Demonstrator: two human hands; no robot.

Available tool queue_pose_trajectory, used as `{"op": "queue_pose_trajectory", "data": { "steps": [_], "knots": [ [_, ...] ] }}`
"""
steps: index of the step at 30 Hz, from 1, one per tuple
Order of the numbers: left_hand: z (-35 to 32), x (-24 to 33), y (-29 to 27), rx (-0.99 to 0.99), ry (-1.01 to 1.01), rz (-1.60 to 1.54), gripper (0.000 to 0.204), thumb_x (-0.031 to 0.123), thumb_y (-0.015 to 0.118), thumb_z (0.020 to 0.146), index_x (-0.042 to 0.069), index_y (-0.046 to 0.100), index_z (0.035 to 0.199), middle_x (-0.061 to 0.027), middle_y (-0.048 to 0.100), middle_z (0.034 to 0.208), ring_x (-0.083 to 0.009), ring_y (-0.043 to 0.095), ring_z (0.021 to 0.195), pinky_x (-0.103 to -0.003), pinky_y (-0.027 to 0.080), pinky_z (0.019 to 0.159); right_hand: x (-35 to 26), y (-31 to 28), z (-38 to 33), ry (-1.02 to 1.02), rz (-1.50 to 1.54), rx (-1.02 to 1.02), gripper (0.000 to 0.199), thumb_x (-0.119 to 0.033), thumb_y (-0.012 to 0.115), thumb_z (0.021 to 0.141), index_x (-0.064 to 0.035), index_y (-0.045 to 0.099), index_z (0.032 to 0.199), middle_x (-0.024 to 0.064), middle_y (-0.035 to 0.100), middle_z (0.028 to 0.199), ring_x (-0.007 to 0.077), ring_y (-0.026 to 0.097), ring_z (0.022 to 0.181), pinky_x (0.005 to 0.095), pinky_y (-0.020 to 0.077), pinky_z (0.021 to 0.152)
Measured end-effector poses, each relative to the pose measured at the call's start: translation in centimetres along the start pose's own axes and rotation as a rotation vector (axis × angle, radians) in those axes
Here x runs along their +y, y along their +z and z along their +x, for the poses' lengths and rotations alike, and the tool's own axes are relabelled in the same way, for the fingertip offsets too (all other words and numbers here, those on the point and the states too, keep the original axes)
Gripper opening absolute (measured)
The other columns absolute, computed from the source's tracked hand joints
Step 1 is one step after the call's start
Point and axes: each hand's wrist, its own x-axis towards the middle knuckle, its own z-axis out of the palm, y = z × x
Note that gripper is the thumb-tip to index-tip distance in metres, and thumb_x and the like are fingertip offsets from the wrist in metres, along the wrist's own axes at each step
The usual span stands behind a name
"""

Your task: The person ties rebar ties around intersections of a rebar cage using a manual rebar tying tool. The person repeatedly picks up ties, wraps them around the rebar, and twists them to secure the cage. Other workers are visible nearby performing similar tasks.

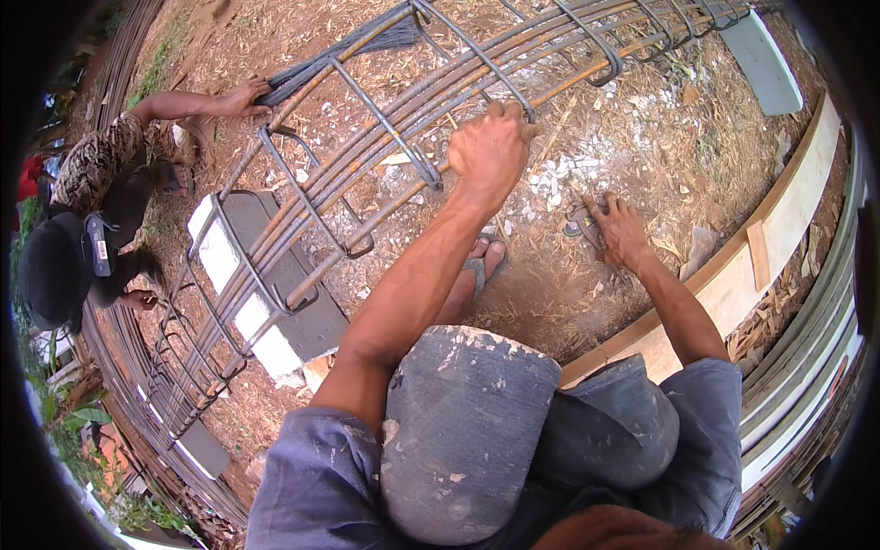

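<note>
left hand (490,151): closed round rebar cage (383,117), upper centre
right hand (623,234): at dark object (585,225), centre-right; can't tell grip

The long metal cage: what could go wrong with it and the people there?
If the long metal cage shifts, it might pinch the left hand, which is bare and closed on it. The toes stick out of an open sandal, so something dropped could hurt them. The wire bundle might scratch the co-worker's bare hand at its end.
</note>
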Motion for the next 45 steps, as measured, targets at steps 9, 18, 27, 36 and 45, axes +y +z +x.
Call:
{"op": "queue_pose_trajectory", "data": {
  "steps": [9, 18, 27, 36, 45],
  "knots": [
    [0.2, -0.2, 0.6, -0.031, -0.012, 0.106, 0.049, 0.054, 0.063, 0.083, 0.008, 0.066, 0.101, -0.012, 0.068, 0.091, -0.0282, 0.069, 0.067, -0.038, 0.052, 0.049, -0.2, 3.0, -1.8, 0.08, 0.311, 0.275, 0.068, -0.014, 0.067, 0.071, -0.0046, 0.042, 0.134, 0.0299, 0.053, 0.123, 0.0371, 0.061, 0.102, 0.0414, 0.0529, 0.083],
    [0.8, 1.0, -0.9, -0.152, -0.079, 0.019, 0.053, 0.054, 0.065, 0.083, 0.005, 0.066, 0.105, -0.0125, 0.068, 0.096, -0.0258, 0.069, 0.071, -0.04, 0.052, 0.05, 3.7, -4.4, -10.7, -0.01, 1.964, 0.016, 0.035, -0.009, 0.059, 0.084, -0.0033, 0.056, 0.119, 0.0084, 0.068, 0.096, 0.0113, 0.06, 0.074, 0.0262, 0.0447, 0.052],
    [0.2, 0.3, 0.3, -0.079, -0.071, -0.047, 0.045, 0.049, 0.061, 0.087, 0.008, 0.067, 0.105, -0.0121, 0.067, 0.102, -0.0313, 0.069, 0.083, -0.044, 0.055, 0.064, 1.2, -22.8, -7.5, -0.008, 0.008, 0.348, 0.081, 0.006, 0.044, 0.078, -0.0183, 0.025, 0.152, 0.027, 0.06, 0.112, 0.0347, 0.064, 0.089, 0.0478, 0.05, 0.088],
    [-0.3, 0.2, 1.0, -0.042, -0.021, -0.028, 0.042, 0.041, 0.061, 0.089, 0.006, 0.065, 0.112, -0.0112, 0.067, 0.099, -0.0262, 0.068, 0.089, -0.044, 0.051, 0.086, -1.0, -26.1, -5.5, -0.151, -0.329, 0.26, 0.061, -0.003, 0.046, 0.085, -0.022, 0.043, 0.143, 0.0228, 0.061, 0.113, 0.0349, 0.062, 0.106, 0.0456, 0.047, 0.096],
    [-0.1, -0.5, 1.6, -0.061, 0.048, 0.026, 0.036, 0.04, 0.059, 0.09, 0.009, 0.066, 0.107, -0.0106, 0.067, 0.102, -0.0262, 0.068, 0.089, -0.042, 0.053, 0.079, -1.4, -27.8, -5.2, -0.214, -0.55, 0.324, 0.057, -0.005, 0.05, 0.087, -0.0298, 0.048, 0.139, 0.0169, 0.068, 0.102, 0.0324, 0.068, 0.095, 0.0434, 0.0548, 0.079]
  ]
}}
